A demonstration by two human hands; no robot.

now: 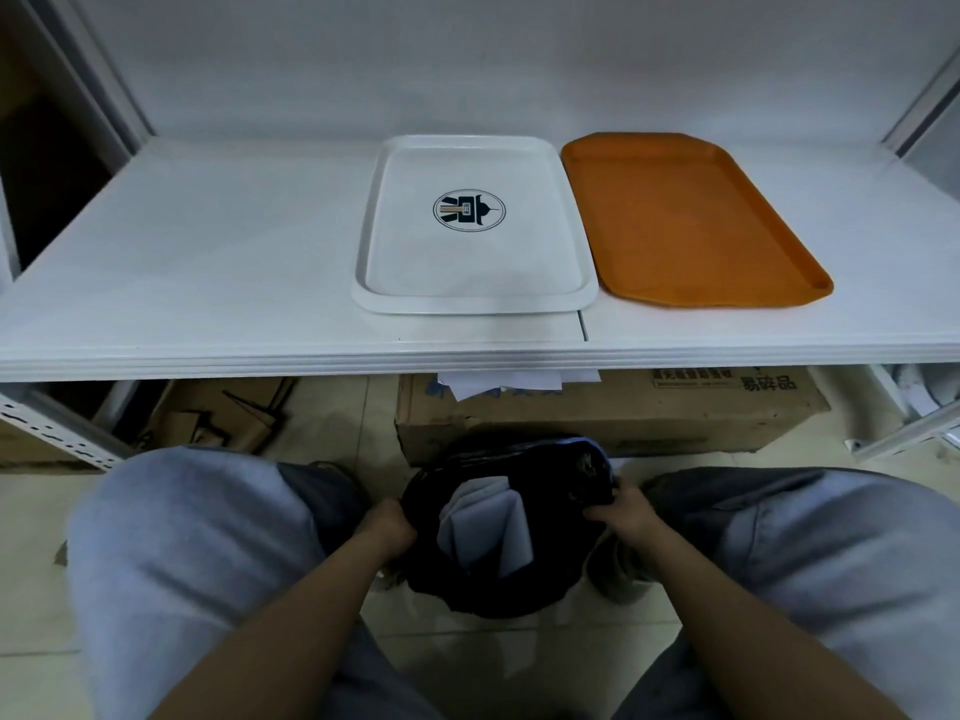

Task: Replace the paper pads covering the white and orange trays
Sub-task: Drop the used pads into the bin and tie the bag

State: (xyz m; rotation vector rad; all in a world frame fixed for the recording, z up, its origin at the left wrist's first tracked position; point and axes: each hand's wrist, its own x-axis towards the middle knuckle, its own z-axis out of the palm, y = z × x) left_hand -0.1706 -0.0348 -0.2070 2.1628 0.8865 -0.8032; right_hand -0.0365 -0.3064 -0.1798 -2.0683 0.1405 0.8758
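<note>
A white tray (374, 298) with a round dark logo lies on the white shelf, and an orange tray (691, 215) lies right beside it; both show bare insides. Down between my knees a black plastic bag (498, 589) stands open on the floor with crumpled white paper sheets (488, 527) inside. My left hand (387, 530) grips the bag's left rim. My right hand (621, 517) grips its right rim. Both hands are well below the shelf, apart from the trays.
The white shelf (208, 252) stretches wide to the left of the trays. Under it stands a cardboard box (613, 413) with white paper sheets (498, 381) sticking out on top. Flattened cardboard (218, 413) lies on the floor at left. Metal rack posts flank both sides.
</note>
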